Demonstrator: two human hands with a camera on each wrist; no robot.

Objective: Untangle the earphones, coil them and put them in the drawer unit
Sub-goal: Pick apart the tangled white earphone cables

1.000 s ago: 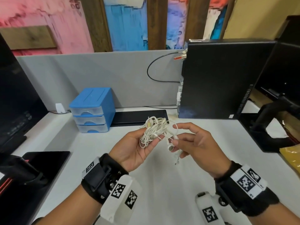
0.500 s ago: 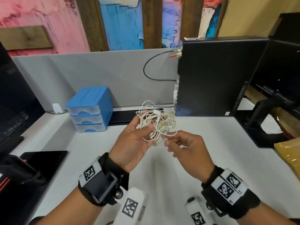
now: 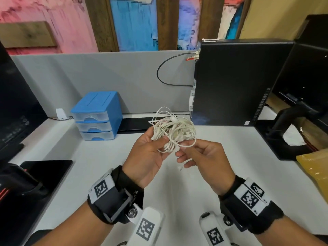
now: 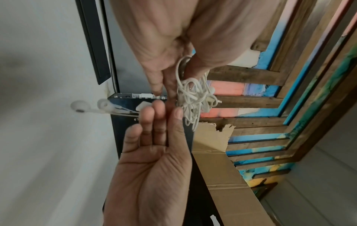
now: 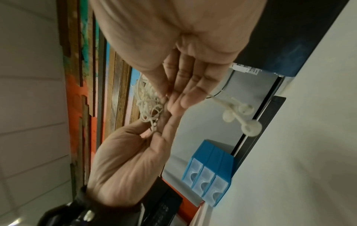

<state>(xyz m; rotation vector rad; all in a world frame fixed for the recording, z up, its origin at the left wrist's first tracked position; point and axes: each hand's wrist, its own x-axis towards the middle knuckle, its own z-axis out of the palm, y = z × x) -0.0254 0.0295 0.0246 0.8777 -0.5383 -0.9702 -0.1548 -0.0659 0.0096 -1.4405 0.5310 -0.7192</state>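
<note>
The white earphones (image 3: 174, 130) are a tangled bundle held up over the white desk (image 3: 99, 167). My left hand (image 3: 158, 137) grips the bundle (image 4: 195, 97) between thumb and fingers. My right hand (image 3: 182, 144) pinches one strand at the bundle's lower edge. In the right wrist view two earbuds (image 5: 241, 116) hang blurred past my right fingers (image 5: 185, 94); the left wrist view shows these earbuds (image 4: 90, 107) too. The blue drawer unit (image 3: 96, 116) stands at the back left with its three clear drawers closed, seen also in the right wrist view (image 5: 208, 172).
A black computer tower (image 3: 239, 82) stands just behind and right of my hands, with a black bar (image 3: 138, 123) along the grey partition (image 3: 88, 77). Black monitor bases sit at left (image 3: 44, 174) and right (image 3: 287, 132). A yellow bag (image 3: 316, 169) lies at the right edge.
My right hand has shifted from the earbud end to pinching a strand by the bundle. My left hand has raised the bundle a little and it has spread looser.
</note>
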